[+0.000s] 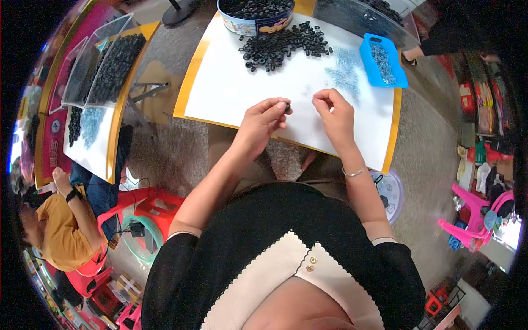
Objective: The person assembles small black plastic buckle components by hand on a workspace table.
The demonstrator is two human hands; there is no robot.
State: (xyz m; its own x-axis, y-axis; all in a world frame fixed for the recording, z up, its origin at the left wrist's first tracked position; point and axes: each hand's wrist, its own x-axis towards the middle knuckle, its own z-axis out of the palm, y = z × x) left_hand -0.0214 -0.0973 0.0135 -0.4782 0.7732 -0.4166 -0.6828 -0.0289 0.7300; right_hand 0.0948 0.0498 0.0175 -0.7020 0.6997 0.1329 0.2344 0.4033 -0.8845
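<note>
Over the near part of the white table top (217, 82), my left hand (256, 127) pinches a small black ring-shaped part (287, 108) between thumb and forefinger. A short gap to its right, my right hand (338, 124) has thumb and forefinger pressed together; whatever is in that pinch is too small to make out. Beyond my hands lies a loose heap of black parts (280, 48). Tiny clear bluish pieces (345, 71) are scattered past my right hand. A blue tray (367, 61) at the far right holds more of the clear pieces.
A round tin (239, 26) full of black parts stands at the far edge, beside a clear plastic bin (366, 22). To the left, a second table (102, 159) bears bins of black parts; a person in a yellow shirt (69, 236) sits there. A pale purple basin (397, 190) is below right.
</note>
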